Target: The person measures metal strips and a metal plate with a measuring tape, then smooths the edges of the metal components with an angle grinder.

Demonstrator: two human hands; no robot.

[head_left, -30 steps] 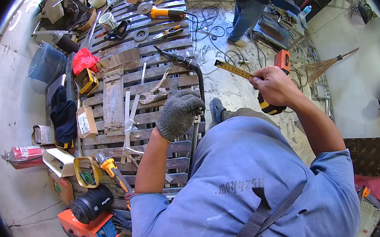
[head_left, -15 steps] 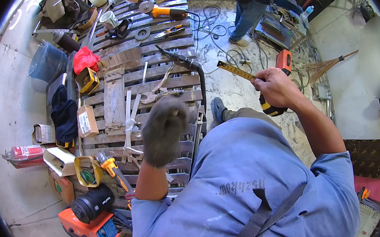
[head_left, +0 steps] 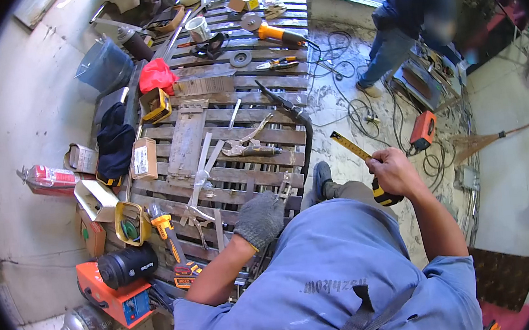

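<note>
My bare right hand [head_left: 394, 171] is closed around a tape measure [head_left: 385, 195]. Its black and yellow body shows below my palm, and a short length of yellow blade [head_left: 350, 146] sticks out past my thumb to the upper left. In a grey work glove, my left hand [head_left: 261, 219] is low at the right edge of the slatted metal table [head_left: 238, 61]. Its fingers look curled, beside a small metal piece [head_left: 286, 186]; what they hold, if anything, is hidden. Locking clamps [head_left: 250, 147] and flat metal strips [head_left: 205, 161] lie just beyond this hand.
An orange angle grinder [head_left: 277, 34], pliers [head_left: 277, 64] and a black welding-type cable [head_left: 306, 132] lie on the table. Another cordless grinder [head_left: 169, 238] is at the left. A co-worker [head_left: 412, 17] bends over at the back right. Cables [head_left: 361, 108] and an orange box [head_left: 423, 130] sit on the floor.
My left hand has come down from above the table to its near right edge. The view has shifted, and the co-worker now bends forward. The tape measure stays in my right hand.
</note>
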